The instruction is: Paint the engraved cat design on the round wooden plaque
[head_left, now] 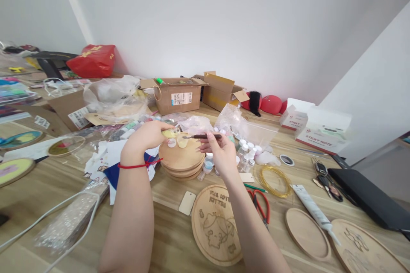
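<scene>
My left hand (152, 135), with a red cord at the wrist, is closed around a small clear bottle with yellow contents (168, 134), held tilted over the stack of round wooden boards (179, 160). Between the fingers of my right hand (222, 151) is a thin tool with a dark handle (205, 136); its pale tip reaches toward a small cup with yellowish contents (183, 141). Whether the tip touches the cup is too small to tell. A small white cap or cup (172, 143) sits beside it on the top board. Below lies a round engraved board (214, 228).
Several small capped bottles (245, 151) stand right of the stack. Red-handled pliers (263, 207), a coil of yellow wire (274, 180) and a white tube (312, 207) lie further right. Cardboard boxes (179, 96) line the wall. Bubble wrap (72, 217) lies at the left.
</scene>
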The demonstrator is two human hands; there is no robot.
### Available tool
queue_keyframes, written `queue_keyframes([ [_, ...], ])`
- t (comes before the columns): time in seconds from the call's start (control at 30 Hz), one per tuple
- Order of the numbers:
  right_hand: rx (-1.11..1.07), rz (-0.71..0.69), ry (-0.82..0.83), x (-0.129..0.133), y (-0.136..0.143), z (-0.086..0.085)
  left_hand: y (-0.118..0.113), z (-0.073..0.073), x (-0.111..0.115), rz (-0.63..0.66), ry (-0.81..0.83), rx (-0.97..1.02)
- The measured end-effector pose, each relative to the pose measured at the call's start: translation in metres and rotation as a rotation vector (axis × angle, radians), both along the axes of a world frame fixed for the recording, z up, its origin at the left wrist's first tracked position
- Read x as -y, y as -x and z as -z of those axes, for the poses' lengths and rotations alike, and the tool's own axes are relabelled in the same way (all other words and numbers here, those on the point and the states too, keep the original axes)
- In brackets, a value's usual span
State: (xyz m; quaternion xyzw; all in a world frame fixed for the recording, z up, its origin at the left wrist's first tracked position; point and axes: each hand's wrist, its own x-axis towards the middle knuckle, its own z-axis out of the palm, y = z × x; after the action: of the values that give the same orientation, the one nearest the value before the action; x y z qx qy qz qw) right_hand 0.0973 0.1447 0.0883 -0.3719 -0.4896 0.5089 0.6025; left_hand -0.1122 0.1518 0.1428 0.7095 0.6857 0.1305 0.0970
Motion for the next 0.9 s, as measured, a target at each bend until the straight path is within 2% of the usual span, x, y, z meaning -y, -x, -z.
queue_keyframes([
  [0.17, -0.097, 0.094, -0.058, 0.0049, 0.0008, -0.0082, 0.0004, 0.0014, -0.0006, 0.035, -0.008, 0.027],
  [0.33, -0.104, 0.038, -0.067, 0.0093, 0.0055, -0.0095, -0.0022, -0.0004, -0.0004, 0.057, 0.003, 0.068],
  [0.53, -0.061, -0.041, -0.034, 0.0085, 0.0078, -0.0052, -0.0032, 0.0000, -0.0010, 0.230, -0.074, 0.163],
  [0.9, -0.088, -0.037, -0.011, 0.0066, 0.0088, -0.0039, -0.0066, -0.0021, -0.0020, 0.206, -0.035, 0.121],
])
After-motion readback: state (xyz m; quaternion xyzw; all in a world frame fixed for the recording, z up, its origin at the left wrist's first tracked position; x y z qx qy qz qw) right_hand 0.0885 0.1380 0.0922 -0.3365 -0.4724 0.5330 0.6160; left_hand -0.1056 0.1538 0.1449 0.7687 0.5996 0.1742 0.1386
